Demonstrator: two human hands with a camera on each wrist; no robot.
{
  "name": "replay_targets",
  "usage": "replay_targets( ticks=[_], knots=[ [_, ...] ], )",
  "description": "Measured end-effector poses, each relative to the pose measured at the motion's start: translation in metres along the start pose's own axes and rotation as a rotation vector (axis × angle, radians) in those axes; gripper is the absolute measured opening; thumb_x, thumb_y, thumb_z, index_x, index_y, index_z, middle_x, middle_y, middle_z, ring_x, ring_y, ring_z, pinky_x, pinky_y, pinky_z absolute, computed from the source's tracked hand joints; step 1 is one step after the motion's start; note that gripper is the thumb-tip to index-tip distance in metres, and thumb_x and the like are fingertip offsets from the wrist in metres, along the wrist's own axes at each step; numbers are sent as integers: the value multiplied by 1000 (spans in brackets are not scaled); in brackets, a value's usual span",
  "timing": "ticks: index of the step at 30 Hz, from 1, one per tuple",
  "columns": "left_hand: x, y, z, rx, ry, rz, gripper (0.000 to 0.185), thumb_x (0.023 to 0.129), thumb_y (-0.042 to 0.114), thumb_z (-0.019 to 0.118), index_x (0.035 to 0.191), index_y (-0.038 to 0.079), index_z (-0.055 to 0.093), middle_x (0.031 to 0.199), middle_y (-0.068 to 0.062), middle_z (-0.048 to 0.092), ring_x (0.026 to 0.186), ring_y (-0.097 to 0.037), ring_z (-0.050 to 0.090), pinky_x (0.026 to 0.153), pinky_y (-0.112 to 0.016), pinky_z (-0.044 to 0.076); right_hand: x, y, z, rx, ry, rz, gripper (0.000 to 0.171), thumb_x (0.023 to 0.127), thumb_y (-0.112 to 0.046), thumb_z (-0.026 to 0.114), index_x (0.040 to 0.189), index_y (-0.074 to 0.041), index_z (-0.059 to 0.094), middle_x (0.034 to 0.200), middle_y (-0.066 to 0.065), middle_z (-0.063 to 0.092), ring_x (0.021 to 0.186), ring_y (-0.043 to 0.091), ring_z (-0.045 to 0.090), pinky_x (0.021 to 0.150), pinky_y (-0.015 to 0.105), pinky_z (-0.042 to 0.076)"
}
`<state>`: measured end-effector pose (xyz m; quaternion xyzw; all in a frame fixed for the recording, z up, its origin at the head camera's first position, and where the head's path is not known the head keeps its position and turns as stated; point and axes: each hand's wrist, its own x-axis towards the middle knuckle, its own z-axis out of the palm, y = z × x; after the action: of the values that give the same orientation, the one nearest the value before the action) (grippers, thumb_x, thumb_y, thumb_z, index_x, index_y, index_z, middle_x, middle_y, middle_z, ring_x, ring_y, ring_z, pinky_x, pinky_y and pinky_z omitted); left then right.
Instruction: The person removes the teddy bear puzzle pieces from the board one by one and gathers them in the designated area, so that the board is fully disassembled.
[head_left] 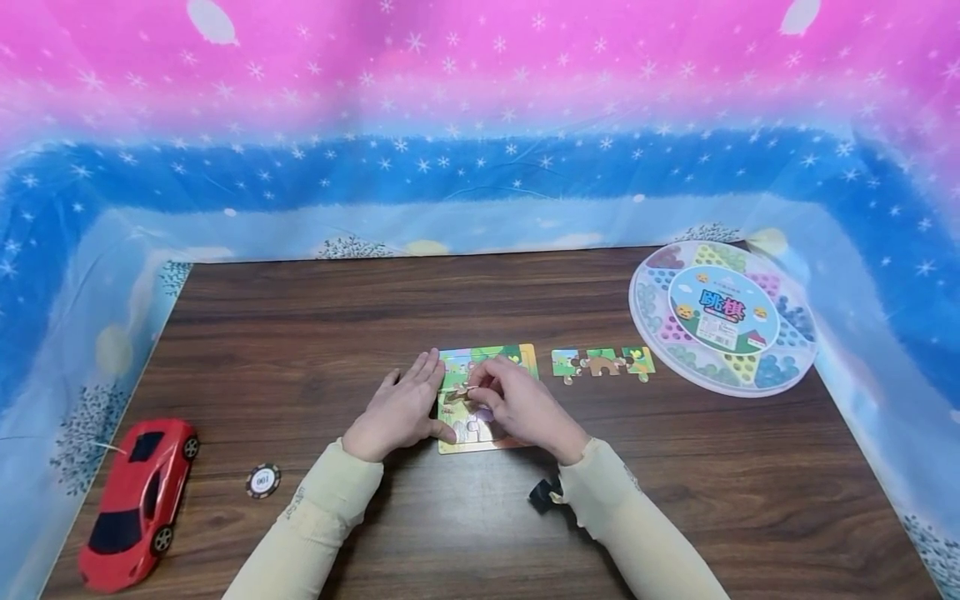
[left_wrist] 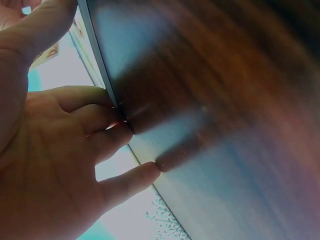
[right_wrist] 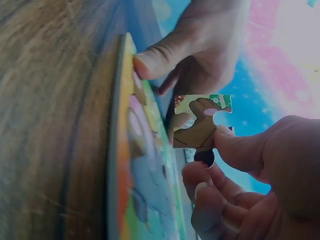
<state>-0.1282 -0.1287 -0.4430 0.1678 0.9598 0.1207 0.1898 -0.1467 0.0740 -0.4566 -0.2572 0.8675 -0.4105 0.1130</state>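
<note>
A colourful puzzle board [head_left: 517, 357] lies flat at the middle of the dark wooden table [head_left: 315, 333]. My left hand [head_left: 418, 398] rests flat with straight fingers on the table and the board's left edge; its thumb [right_wrist: 165, 55] presses on the board [right_wrist: 125, 165]. My right hand [head_left: 480, 390] pinches a brown-and-green puzzle piece [right_wrist: 197, 125] between thumb [right_wrist: 240, 147] and fingers, just above the board's surface. In the head view the piece [head_left: 457, 393] shows between the two hands. The left wrist view shows my left fingers [left_wrist: 125, 135] against the table beside the board's rim [left_wrist: 95, 55].
A row of joined loose puzzle pieces [head_left: 603, 363] lies right of the board. A round game box [head_left: 723, 321] sits at the far right. A red toy car [head_left: 138, 500] and a poker chip [head_left: 263, 481] lie front left. Starry cloth walls [head_left: 480, 167] surround the table.
</note>
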Motion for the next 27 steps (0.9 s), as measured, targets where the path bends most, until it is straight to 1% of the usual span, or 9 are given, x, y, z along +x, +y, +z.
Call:
replay_targets(
  ticks=[3,8,10,13,19,23,27],
  knots=[
    [0,0,0,0,-2,0,110,75,57,75,153,-1,23,160,-18,11,147,-30,13,111,-60,21,-3,-1,-7,52,0,30,5,98,-21,59,100,-18,62,88,-3,62,70,10,60,60,27,50],
    [0,0,-1,4,-8,-5,110,75,57,74,153,-1,22,160,-18,10,147,-30,12,111,-60,21,-12,-1,-25,80,21,51,7,99,-24,57,103,-21,62,85,1,65,68,14,58,56,30,49],
    [0,0,-1,3,-12,-6,110,76,56,74,153,-1,21,160,-18,9,147,-30,12,112,-60,20,-16,2,-35,70,44,59,7,99,-24,58,103,-20,63,84,2,65,67,15,57,55,30,48],
    [1,0,0,2,-15,-7,109,76,56,74,153,-1,21,160,-18,9,148,-30,11,112,-59,20,-23,9,-49,46,88,93,8,98,-24,60,101,-19,64,83,2,65,66,16,55,54,30,47],
    [0,1,0,-3,-5,-3,109,76,54,75,152,-2,22,160,-19,10,147,-31,12,111,-60,20,-36,27,-74,-32,153,204,10,93,-26,67,97,-18,64,84,-2,65,70,17,55,56,30,48],
    [0,1,1,-8,-2,2,107,76,53,75,152,-3,24,160,-19,10,147,-31,12,111,-61,20,-44,41,-87,-71,132,263,10,92,-25,68,96,-16,66,83,0,64,69,17,55,59,32,49],
    [0,0,1,-12,-6,-2,107,77,52,75,152,-2,23,160,-19,9,147,-31,11,112,-61,19,-51,52,-95,-92,57,323,9,92,-21,68,94,-13,66,83,1,64,70,17,55,61,32,49]
  ],
)
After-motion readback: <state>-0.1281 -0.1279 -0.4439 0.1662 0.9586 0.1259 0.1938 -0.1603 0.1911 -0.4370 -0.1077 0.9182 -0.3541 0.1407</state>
